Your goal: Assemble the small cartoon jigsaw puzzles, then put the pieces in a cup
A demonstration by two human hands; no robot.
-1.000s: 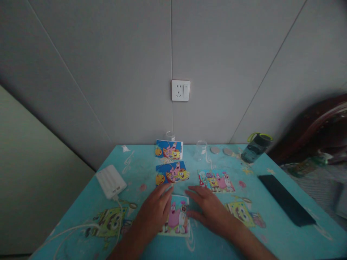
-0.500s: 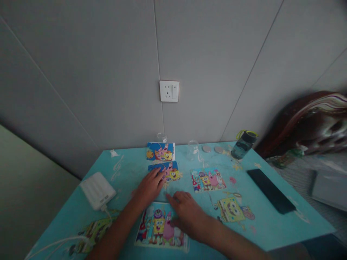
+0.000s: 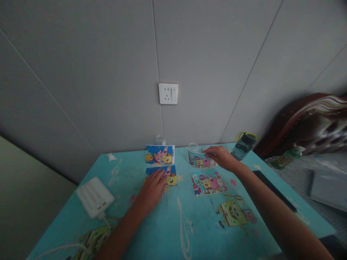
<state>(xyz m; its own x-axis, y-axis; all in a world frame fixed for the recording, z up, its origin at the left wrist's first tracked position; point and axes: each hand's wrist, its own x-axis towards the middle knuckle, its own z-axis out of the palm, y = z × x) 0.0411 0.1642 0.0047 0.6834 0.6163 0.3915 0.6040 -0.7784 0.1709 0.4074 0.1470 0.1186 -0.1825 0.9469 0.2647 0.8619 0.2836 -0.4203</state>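
Cartoon card [image 3: 202,160] at the far side of the worktop [image 3: 189,231], just in front of a clear glass [image 3: 193,148]: my right hand [image 3: 221,157] rests on its right end, fingers laid flat over the edge rather than curled, so I read that grip as an open press, not a pinch. My left hand [image 3: 151,189] lies flat and spread on the near blue card [image 3: 165,173], covering its left part. Another blue card [image 3: 159,154] stands just beyond it, and a fourth picture card [image 3: 209,183] lies near the middle, apart from both hands.

I judge these cards thin, light and a little bendy, and smooth enough to skid on the printed cloth. Lying flat, they offer no lip, so I would take one by sliding it to catch a corner or short edge, thumb under, gently, since creasing looks easy.
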